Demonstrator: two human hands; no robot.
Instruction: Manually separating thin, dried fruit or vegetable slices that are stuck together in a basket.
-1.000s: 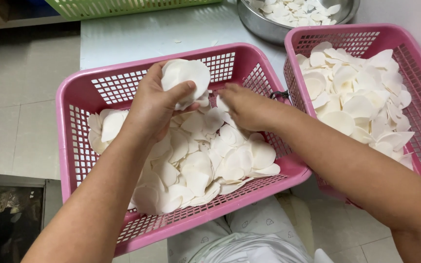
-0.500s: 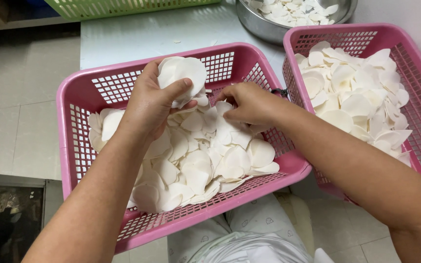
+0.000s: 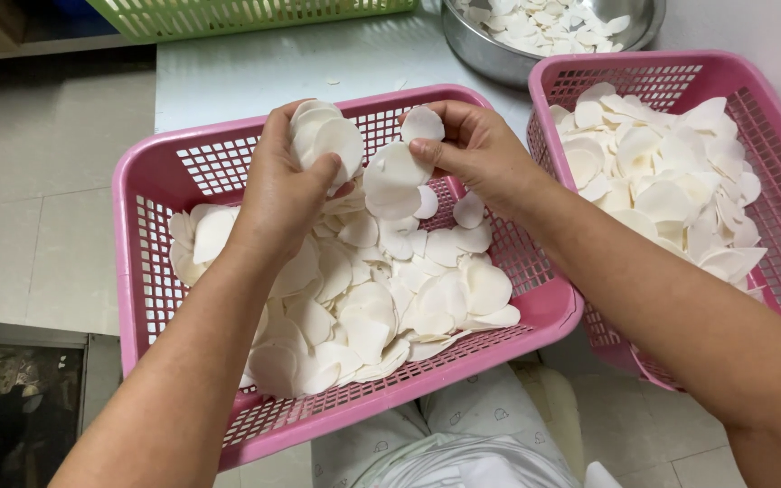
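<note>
**A:** White, thin round slices, what holds them?

**B:** Both bare hands, raised over the middle of a pink plastic basket (image 3: pixel 151 194). The left hand (image 3: pixel 286 185) is closed around a small stack of slices (image 3: pixel 325 140), thumb pressed on the front, fingers curled behind. The right hand (image 3: pixel 472 149) pinches a few loose slices (image 3: pixel 398 172) between thumb and fingertips, one slice (image 3: pixel 423 124) standing up above the fingers. The two hands are close together, the slices they hold almost touching.

**A:** And beneath the hands?

**B:** The basket is a lattice-walled rectangle, tilted toward the viewer, and it holds a loose heap of white slices (image 3: pixel 363 289) spread over its floor.

**A:** What lies beyond that?

**B:** To the right, touching the first, sits a second pink basket (image 3: pixel 775 136) also heaped with the same white slices. Behind both, at the top, a metal bowl (image 3: pixel 490 54) carries more slices. A green basket (image 3: pixel 228 14) edge shows at the top left. These rest on a pale worktop (image 3: pixel 228 77). Grey floor tiles (image 3: pixel 38 226) lie to the left, and the person's light patterned clothing (image 3: pixel 463 434) shows at the bottom.
</note>
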